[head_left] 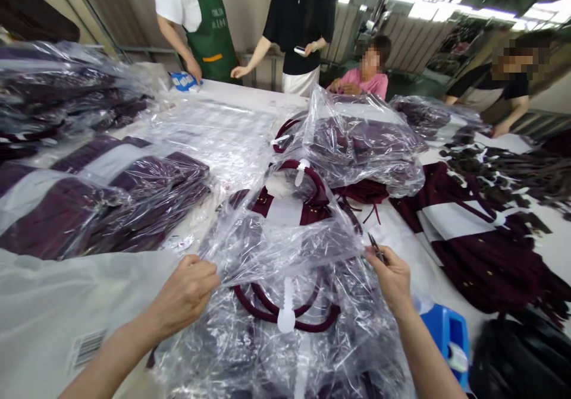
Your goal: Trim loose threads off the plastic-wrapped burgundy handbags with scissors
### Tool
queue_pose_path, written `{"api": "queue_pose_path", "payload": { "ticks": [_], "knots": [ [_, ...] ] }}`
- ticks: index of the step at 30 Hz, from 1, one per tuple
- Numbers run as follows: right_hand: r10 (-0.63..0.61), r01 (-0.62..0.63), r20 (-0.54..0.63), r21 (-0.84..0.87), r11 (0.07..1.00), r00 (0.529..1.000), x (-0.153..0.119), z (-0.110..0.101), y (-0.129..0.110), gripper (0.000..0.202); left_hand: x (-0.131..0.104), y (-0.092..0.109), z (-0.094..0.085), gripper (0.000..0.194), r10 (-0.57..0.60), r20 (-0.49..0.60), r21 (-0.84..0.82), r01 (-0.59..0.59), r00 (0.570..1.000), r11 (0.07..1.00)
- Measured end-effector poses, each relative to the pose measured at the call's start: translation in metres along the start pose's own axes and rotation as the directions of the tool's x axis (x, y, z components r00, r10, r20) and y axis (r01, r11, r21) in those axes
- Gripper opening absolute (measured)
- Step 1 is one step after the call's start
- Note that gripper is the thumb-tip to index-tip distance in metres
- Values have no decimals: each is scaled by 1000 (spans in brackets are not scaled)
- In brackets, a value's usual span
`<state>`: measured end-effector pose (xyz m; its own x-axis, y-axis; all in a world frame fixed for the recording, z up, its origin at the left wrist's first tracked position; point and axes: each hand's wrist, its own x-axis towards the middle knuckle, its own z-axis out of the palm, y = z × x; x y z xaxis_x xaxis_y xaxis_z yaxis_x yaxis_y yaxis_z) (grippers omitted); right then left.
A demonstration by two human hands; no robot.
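Note:
Clear plastic bag [285, 250] film is stretched between my two hands. My left hand [193, 286] is closed on the bag's left edge. My right hand [392, 274] pinches its right edge and also holds small thread snips [375, 245], tips pointing up and away. Behind the film is a maroon handbag [263, 204] with a white paper band [283, 213] and round handles, partly covered by the plastic. Nearer to me lies another wrapped bag, whose maroon handles [267, 314] carry a white tag [286, 320].
Wrapped maroon bags [102, 191] are stacked at left, with another wrapped pile [357, 137] ahead. Unwrapped maroon bags [473, 232] lie at right. A blue plastic container [446, 333] stands by my right forearm, near black plastic [521, 357]. Several people are across the table.

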<state>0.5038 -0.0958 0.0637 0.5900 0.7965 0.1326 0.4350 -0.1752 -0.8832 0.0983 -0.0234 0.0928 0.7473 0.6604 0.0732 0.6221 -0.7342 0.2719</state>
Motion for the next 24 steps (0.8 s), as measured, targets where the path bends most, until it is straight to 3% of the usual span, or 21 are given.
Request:
{"api": "queue_pose_path", "payload": {
  "ticks": [3, 5, 7, 9, 12, 14, 16, 19, 22, 24],
  "knots": [
    [-191, 190, -85, -28, 981, 978, 1, 12, -37, 19, 12, 3, 2, 26, 9, 42, 51, -11, 999, 999],
    [-365, 365, 24, -14, 931, 931, 8, 38, -63, 19, 21, 5, -2, 24, 8, 131, 63, -16, 991, 998],
    [-491, 511, 237, -30, 859, 838, 13, 73, -77, 24, 28, 6, -8, 22, -29, 245, 82, 10, 969, 997],
    [-453, 570, 455, -157, 807, 766, 15, 108, -73, 28, 35, 6, -17, 17, -96, 365, 109, 60, 926, 992],
    [-228, 567, 649, -378, 732, 726, 6, 142, -44, 28, 57, 3, -37, 14, -123, 501, 65, 105, 856, 992],
    [-169, 565, 671, -430, 704, 722, -6, 148, -27, 28, 87, 0, -47, 27, -74, 465, -7, 87, 882, 996],
    [-179, 556, 661, -418, 718, 729, -16, 145, -19, 30, 130, -2, -44, 35, -40, 330, -67, 66, 943, 996],
    [-190, 470, 625, -319, 823, 757, -20, 131, -18, 32, 205, -3, -7, 30, -53, 215, -161, 89, 975, 983],
    [-125, 240, 495, -176, 955, 860, -12, 113, -12, 27, 265, -3, 54, 24, -100, 248, -220, 157, 964, 963],
    [-19, 55, 412, -76, 996, 911, -6, 101, -3, 27, 292, -5, 92, 34, -129, 271, -286, 208, 954, 935]
  ]
}}
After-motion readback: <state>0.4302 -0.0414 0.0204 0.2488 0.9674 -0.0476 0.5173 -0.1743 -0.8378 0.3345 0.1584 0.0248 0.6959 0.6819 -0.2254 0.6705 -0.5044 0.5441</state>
